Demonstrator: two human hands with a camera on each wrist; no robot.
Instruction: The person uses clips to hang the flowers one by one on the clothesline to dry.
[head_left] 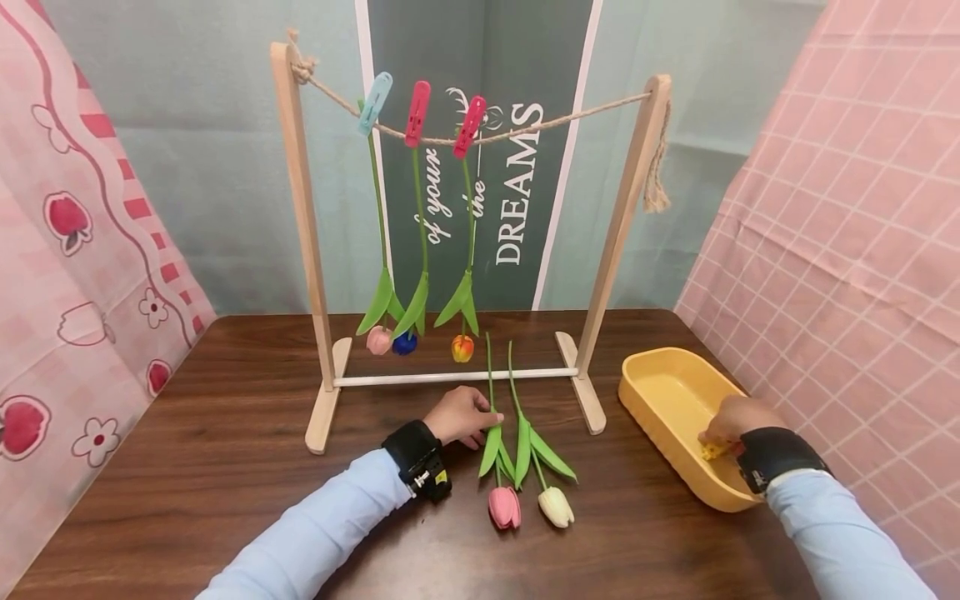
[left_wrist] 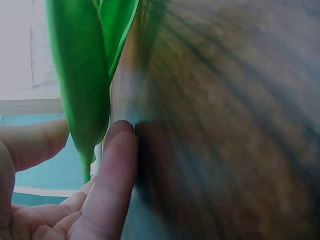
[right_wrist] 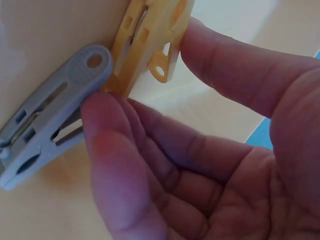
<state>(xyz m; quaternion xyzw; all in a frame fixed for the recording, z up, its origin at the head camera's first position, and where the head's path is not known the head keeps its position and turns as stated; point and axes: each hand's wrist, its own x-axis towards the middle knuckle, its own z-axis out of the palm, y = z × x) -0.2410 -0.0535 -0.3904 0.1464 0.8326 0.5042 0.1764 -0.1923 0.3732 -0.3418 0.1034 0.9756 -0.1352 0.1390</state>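
On the table lie a pink tulip (head_left: 505, 507) and a white tulip (head_left: 556, 507), stems pointing toward the rack. My left hand (head_left: 461, 415) is at the pink tulip's stem, its thumb and fingers spread on either side of the green leaf (left_wrist: 82, 75). Inside the yellow basin (head_left: 663, 367), my right hand (head_left: 738, 419) pinches a yellow clothespin (right_wrist: 132, 55) between thumb and fingers. A grey clothespin (right_wrist: 55, 107) lies against those fingertips in the right wrist view; the hand hides it in the head view.
A wooden rack (head_left: 300, 208) with a sagging rope (head_left: 562, 122) stands behind the tulips. Blue (head_left: 375, 104) and red clothespins (head_left: 417, 112) hold three upside-down tulips on the rope, one of them orange (head_left: 462, 348). Pink cloth (head_left: 825, 275) hangs close beyond the basin.
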